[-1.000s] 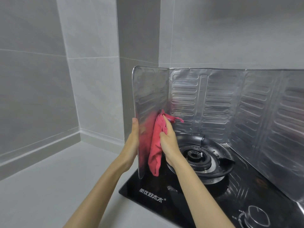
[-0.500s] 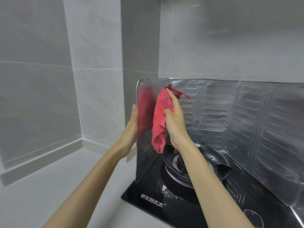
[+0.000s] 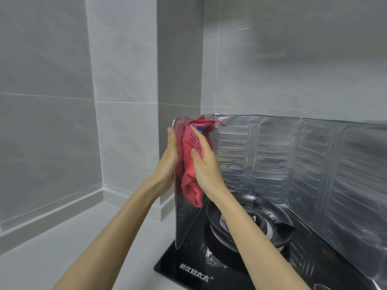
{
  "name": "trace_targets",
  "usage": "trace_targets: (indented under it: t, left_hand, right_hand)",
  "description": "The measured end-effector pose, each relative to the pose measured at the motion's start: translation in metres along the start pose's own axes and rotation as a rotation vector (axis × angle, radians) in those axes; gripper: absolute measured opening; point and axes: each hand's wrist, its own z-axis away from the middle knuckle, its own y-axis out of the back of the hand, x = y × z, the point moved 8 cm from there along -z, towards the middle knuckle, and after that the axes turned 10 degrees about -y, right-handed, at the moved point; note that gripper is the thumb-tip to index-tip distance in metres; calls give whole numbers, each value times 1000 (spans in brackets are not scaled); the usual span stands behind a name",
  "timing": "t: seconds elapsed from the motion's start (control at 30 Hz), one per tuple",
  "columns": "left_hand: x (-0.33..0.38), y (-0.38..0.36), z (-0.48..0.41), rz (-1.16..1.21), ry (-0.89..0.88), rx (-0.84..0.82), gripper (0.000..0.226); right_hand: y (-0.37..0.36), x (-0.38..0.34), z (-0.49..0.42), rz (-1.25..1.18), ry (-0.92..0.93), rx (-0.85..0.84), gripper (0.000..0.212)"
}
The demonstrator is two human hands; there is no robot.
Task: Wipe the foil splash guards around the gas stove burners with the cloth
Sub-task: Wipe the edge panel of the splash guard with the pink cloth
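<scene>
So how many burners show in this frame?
1. The burner sits on the black stove, inside the foil splash guard, partly behind the right forearm; others may lie past the frame's right edge.

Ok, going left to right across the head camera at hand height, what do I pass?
Grey tiled wall → left hand → red cloth → right hand → back foil panel.
</scene>
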Motion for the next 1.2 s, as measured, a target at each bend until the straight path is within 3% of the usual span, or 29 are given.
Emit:
trace_targets:
  t: [0.33,0.43,0.6,0.73,0.83,1.0,1.2]
  left_hand:
    - [-5,5,-2,-73,34,-23,75]
    - [-3,6,-3,-127,40,-12,87]
    - [-1,7,-3,-136,8,34,56]
    - [5,4,-1,-111,-24,30,52]
    - [8,6,-1,-126,-42,31,53]
    - [6,12,-2,-139,-30,57,57]
    - [-5,26,-3,-115,97,102,77]
  right_hand:
    - [18,30,-37,38,-114,121,52]
    - [18,26,-37,11,-111,129,51]
    - [6,-1,-18,-11,17,61,49]
    - [-3,-21,-11,9,107,20,49]
    - [-2,-19,-17,8,76,35,49]
    - [5,-9,-36,21,20,80,49]
    - [13,10,-70,99,-25,90,51]
